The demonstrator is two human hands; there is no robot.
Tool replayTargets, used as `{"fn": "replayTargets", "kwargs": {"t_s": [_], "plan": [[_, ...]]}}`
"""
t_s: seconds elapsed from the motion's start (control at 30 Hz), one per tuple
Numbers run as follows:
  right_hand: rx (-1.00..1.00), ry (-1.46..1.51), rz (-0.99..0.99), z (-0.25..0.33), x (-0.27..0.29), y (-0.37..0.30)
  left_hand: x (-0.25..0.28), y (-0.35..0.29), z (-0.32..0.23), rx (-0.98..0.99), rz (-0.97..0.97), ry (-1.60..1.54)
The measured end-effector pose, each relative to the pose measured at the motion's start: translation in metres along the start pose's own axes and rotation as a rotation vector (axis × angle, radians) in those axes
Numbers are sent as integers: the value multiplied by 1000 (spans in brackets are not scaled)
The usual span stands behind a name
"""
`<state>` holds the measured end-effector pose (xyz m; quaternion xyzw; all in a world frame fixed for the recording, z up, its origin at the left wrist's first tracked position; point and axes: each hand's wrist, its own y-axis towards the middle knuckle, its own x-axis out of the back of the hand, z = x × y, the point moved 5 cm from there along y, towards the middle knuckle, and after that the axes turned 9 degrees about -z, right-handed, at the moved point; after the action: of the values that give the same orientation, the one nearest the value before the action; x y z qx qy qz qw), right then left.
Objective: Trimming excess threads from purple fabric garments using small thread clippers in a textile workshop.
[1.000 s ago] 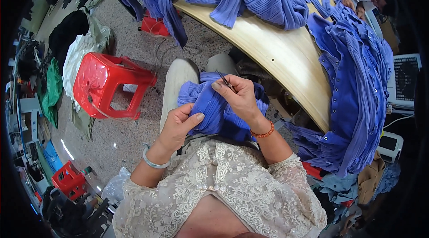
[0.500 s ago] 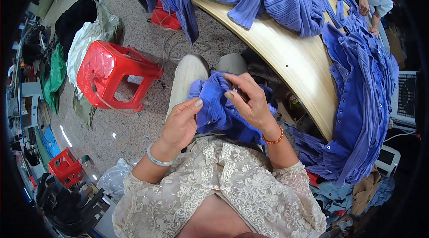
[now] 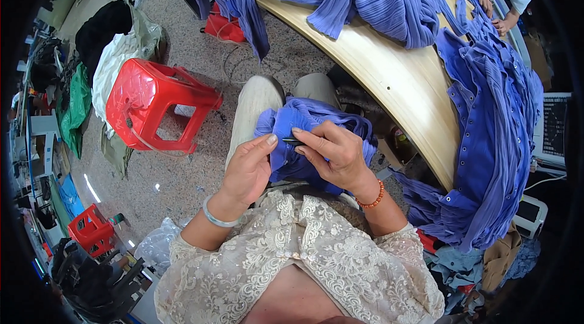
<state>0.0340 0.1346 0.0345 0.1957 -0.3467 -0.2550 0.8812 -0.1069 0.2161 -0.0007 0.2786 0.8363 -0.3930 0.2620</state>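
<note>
A blue-violet ribbed garment (image 3: 307, 112) lies bunched across my lap. The smooth edge band of it is pinched between the thumb and fingers of my left hand (image 3: 248, 169). A small dark tool with a slim pointed tip (image 3: 292, 140) is gripped in my right hand (image 3: 336, 152); its exact kind is hard to make out, as the fingers cover most of it. That tip points left, at the band right beside my left thumb.
A pale wooden table (image 3: 389, 75) curves along the right, heaped with blue ribbed garments (image 3: 389, 5); one with metal eyelets (image 3: 471, 111) hangs over its edge. A red plastic stool (image 3: 137, 99) stands at left. Another person's hands (image 3: 500, 25) work at the far right.
My right hand has come down and turned, bringing the dark tool from above the cloth to the band by my left thumb. My left hand stays nearly still.
</note>
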Motion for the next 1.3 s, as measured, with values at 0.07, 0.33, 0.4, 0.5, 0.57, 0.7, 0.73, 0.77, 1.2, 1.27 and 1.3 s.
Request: {"fn": "replayTargets", "kwargs": {"t_s": [0.07,0.33,0.4,0.5,0.57,0.7,0.73,0.77,1.2,1.27,1.3], "plan": [[86,-52,2,3,0,-3,3,0,2,-10,2,-11],[-102,38,1,0,7,-9,1,2,1,14,-30,-7],[-104,31,2,-1,6,-5,1,1,3,10,-42,-1],[-84,-3,6,1,4,-3,2,2,6,-10,-40,29],[-61,-25,11,2,3,-3,3,2,6,-25,-48,50],[77,-66,17,6,3,-6,0,1,4,-19,-46,65],[88,-38,34,7,4,-7,0,2,3,-18,-44,66],[91,9,40,6,4,-7,0,3,3,-15,-36,67],[205,-121,-32,4,-7,-7,-4,6,5,29,-18,-23],[233,-137,-42,7,-8,-7,-3,8,6,28,-34,-26],[232,-135,-42,9,-10,-7,-2,8,7,30,-48,-29]]}}
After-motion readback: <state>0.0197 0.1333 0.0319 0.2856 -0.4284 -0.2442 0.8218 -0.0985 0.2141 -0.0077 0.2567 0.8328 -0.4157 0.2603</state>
